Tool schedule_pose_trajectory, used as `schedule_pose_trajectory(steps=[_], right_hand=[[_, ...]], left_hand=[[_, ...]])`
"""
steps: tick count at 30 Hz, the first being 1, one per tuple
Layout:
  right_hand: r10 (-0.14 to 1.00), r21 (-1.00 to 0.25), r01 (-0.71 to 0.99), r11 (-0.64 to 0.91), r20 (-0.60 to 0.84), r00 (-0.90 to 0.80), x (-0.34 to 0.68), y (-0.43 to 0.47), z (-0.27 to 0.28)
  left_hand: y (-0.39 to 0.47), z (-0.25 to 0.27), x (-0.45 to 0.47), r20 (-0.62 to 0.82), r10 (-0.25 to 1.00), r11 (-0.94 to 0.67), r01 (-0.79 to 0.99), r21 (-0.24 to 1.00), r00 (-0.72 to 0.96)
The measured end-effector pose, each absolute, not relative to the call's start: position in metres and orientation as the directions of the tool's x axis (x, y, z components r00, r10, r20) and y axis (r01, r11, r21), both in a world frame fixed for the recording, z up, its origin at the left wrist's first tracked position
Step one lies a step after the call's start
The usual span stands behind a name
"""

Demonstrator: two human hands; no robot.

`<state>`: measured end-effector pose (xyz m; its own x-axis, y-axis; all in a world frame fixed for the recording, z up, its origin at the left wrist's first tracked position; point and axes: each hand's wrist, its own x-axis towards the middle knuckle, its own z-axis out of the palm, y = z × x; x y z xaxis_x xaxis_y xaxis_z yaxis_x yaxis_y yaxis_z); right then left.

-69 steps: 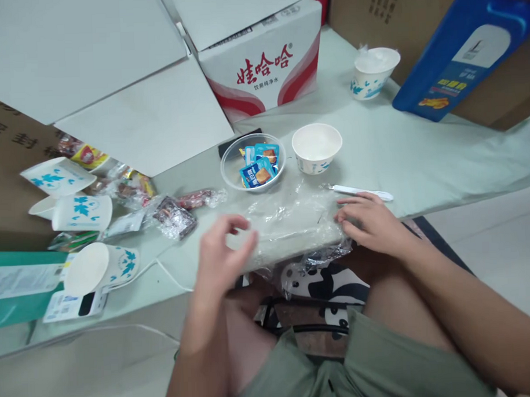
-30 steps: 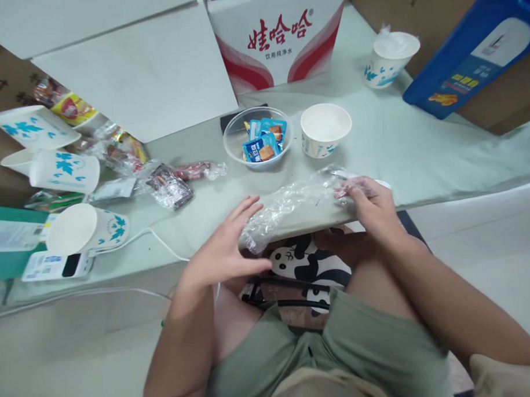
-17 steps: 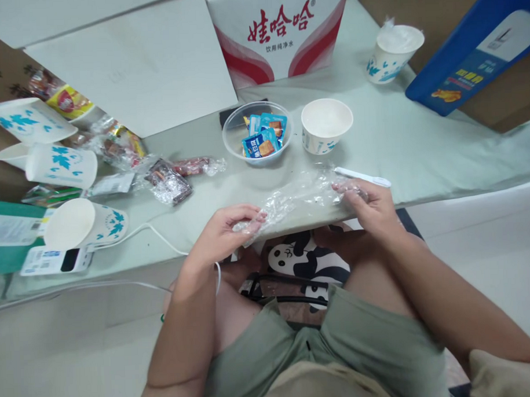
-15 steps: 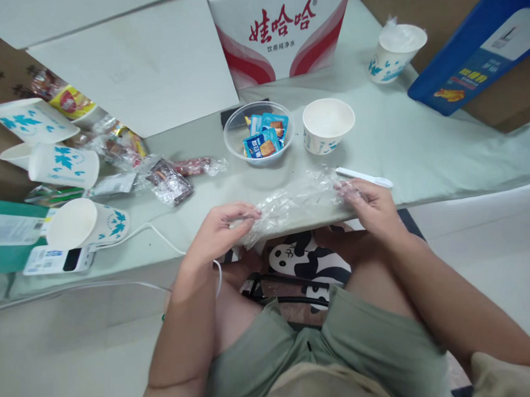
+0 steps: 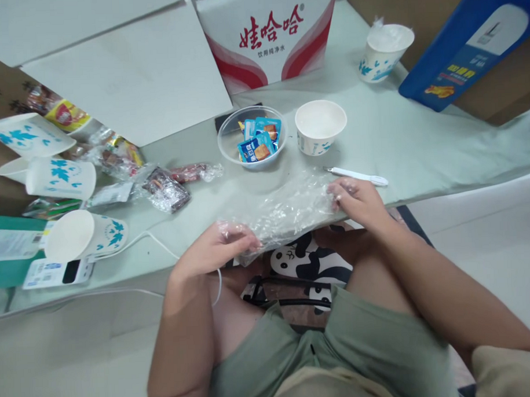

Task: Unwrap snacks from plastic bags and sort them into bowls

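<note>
A crinkled sheet of clear plastic wrap point(image 5: 287, 212) stretches between my hands over the table's front edge. My left hand point(image 5: 221, 243) pinches its left end, thumb against fingers, with some film lying over the fingers. At the right end, my right hand point(image 5: 356, 198) grips the film between thumb and fingertips. Just beyond the right hand lies a white-handled utility knife point(image 5: 357, 176). Behind the film stand a white paper bowl point(image 5: 319, 141) and a clear plastic bowl point(image 5: 228, 149) holding several blue snack packets point(image 5: 257, 146).
On the left are paper cups point(image 5: 112, 234), wrapped snacks point(image 5: 167, 190), a white power bank point(image 5: 56, 273) and its cable point(image 5: 156, 240). A red-and-white carton point(image 5: 270, 45) stands at the back. A film-covered cup point(image 5: 384, 55) and a blue box point(image 5: 452, 70) stand back right.
The plastic wrap is spread wider and flatter between my hands. My left hand has moved slightly left and down. The whole view has shifted a little.
</note>
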<state>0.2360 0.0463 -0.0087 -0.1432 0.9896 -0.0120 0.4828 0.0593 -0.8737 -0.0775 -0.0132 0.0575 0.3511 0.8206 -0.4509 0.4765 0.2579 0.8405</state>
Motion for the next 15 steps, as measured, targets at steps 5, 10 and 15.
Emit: schedule_pose_trajectory(steps=[5, 10, 15], right_hand=[[0.997, -0.786, 0.614, 0.074, 0.07, -0.031, 0.226, 0.054, -0.011], [0.994, -0.721, 0.692, 0.023, 0.087, 0.058, 0.225, 0.062, -0.014], [0.989, -0.563, 0.826, -0.023, 0.11, 0.103, 0.226, 0.075, -0.021]], left_hand=[[-0.008, 0.049, -0.078, -0.557, 0.756, 0.306, 0.568, 0.764, 0.342], [-0.006, 0.041, -0.074, -0.631, 0.584, 0.201, 0.661, 0.722, 0.511], [-0.001, 0.032, -0.079, -0.686, 0.599, 0.248, 0.719, 0.649, 0.413]])
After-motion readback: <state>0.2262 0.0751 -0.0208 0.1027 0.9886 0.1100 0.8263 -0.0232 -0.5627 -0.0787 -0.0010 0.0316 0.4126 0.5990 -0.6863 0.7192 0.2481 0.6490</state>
